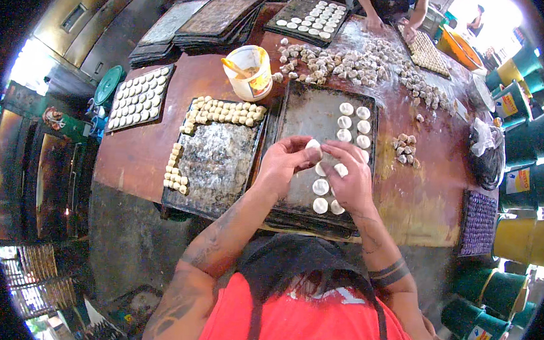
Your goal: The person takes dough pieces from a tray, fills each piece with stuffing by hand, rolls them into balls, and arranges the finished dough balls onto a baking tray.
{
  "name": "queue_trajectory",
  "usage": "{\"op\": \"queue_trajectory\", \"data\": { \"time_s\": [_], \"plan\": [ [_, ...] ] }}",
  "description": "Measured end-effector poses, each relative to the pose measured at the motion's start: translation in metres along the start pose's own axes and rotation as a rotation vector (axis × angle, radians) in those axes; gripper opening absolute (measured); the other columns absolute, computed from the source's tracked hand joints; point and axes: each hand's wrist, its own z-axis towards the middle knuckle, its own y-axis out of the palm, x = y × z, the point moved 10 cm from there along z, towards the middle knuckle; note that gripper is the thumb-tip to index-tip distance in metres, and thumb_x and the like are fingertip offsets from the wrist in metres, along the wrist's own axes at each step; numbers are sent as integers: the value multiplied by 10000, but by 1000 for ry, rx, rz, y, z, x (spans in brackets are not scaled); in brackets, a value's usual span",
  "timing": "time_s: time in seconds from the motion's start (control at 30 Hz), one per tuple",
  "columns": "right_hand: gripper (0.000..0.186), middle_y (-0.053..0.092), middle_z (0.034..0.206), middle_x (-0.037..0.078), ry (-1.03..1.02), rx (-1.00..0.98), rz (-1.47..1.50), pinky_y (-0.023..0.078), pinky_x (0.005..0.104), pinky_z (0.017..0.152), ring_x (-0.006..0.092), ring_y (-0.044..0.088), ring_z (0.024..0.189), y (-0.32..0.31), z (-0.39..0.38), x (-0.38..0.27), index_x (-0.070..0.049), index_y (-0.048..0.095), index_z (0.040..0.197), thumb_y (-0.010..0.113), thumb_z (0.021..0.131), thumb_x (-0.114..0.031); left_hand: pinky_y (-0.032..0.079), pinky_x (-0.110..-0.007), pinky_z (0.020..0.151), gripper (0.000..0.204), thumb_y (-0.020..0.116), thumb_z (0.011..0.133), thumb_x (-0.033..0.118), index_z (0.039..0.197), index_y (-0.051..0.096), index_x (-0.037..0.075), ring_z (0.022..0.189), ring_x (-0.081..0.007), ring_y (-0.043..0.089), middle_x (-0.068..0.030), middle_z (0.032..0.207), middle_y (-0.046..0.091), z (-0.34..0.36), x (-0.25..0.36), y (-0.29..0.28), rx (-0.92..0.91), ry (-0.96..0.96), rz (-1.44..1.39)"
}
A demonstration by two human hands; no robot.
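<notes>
A big brown table (430, 203) spreads out below and all around the fingers. Right under the fingers lies a dark tray (300, 110), and to their left lies a powdery tray (217, 161). A wide heap of brown lumps (363, 67) sits past the fingertips, off to the right. A white bucket (242, 85) stands past the fingers, a bit to the left. The left hand (281, 161) and the right hand (350, 181) are close together over the dark tray. A little brown pile (405, 149) sits to the right of the right fingers. Flat white rounds (321, 187) lie on the dark tray, some past the fingers and some nearer the body. The fingertips of both hands pinch one soft white dough piece (312, 145) above the tray. Another white bit (341, 170) shows by the right fingers; it looks held, but it is hard to be sure. Tiny pale balls (226, 112) sit left of the fingers, along two sides of the powdery tray.
</notes>
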Motion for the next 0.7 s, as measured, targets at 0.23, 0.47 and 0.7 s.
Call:
{"op": "queue_trajectory", "data": {
  "time_s": [0.23, 0.47, 0.7],
  "plan": [
    [320, 708, 1103, 111, -115, -180, 270, 538, 427, 906, 307, 672, 1031, 14, 4, 13, -61, 615, 960, 838, 731, -56, 572, -354, 832, 437, 815, 884, 146, 1256, 627, 12, 965, -216, 703, -80, 1119, 702, -14, -63, 52, -299, -236, -233],
    [493, 694, 1076, 175, 295, -135, 288, 549, 412, 898, 322, 692, 1023, 59, -68, 81, -2, 616, 1228, 787, 771, -70, 557, -297, 829, 383, 753, 931, 124, 1269, 612, 15, 941, -177, 697, -74, 1067, 730, -5, -130, -6, 17, -341, -166],
    [327, 751, 1000, 166, 710, -320, 321, 550, 421, 923, 302, 706, 1038, 77, -22, 161, -25, 720, 1171, 736, 886, -184, 364, -421, 1185, 737, 716, 933, 88, 1566, 356, -27, 1444, -343, 459, -260, 1505, 514, -7, -81, 3, 185, 33, 826]
  ]
}}
